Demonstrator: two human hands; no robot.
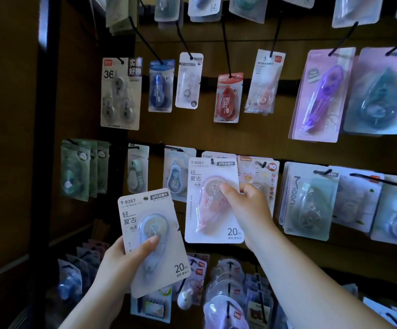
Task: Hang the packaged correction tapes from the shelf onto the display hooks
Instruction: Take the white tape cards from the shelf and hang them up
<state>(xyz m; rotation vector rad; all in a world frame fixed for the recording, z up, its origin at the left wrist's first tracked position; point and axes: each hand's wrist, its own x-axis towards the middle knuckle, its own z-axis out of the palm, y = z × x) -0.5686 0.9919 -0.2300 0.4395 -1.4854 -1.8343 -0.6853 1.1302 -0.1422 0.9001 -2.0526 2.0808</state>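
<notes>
Left hand low, right hand higher, both gripping
The left hand rises from the lower left, thumb laid across the front of a blue correction tape pack, fingers hidden behind it; the right forearm, bare, stretches up from the lower right, its thumb pressed on a pink correction tape pack, fingers curled behind
</notes>
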